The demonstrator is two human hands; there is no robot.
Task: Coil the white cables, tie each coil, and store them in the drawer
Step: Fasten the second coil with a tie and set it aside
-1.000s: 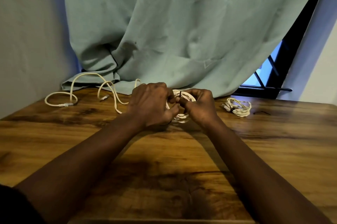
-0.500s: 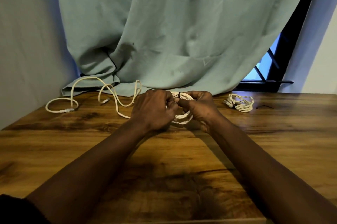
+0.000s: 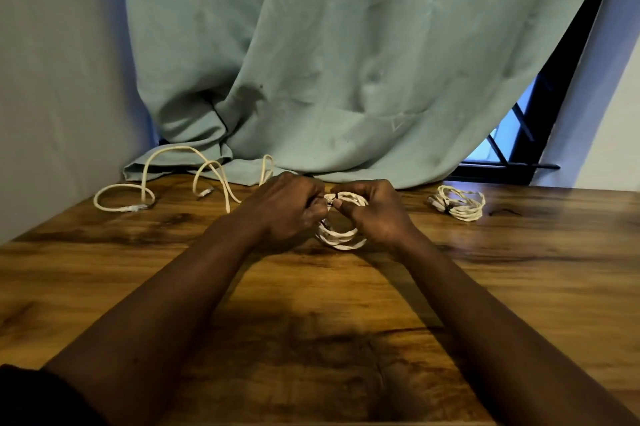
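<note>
A white cable coil [image 3: 341, 239] stands on edge on the wooden table [image 3: 519, 280], held between both hands. My left hand [image 3: 289, 212] and my right hand [image 3: 375, 211] pinch its top, where a thin dark tie [image 3: 329, 203] wraps the strands. A second white coil [image 3: 459, 205], bound with a dark tie, lies flat at the back right. A loose white cable [image 3: 180, 183] sprawls in loops at the back left. No drawer is in view.
A pale green curtain [image 3: 329, 62] hangs behind and drapes onto the table's back edge. A small dark tie [image 3: 504, 212] lies just right of the bound coil. A wall stands at the left, a dark window frame [image 3: 519, 162] at the back right.
The hands have stayed on the coil's top, their fingers shifting slightly around the dark tie. The camera has tilted a little, so the scene sits lower in view.
</note>
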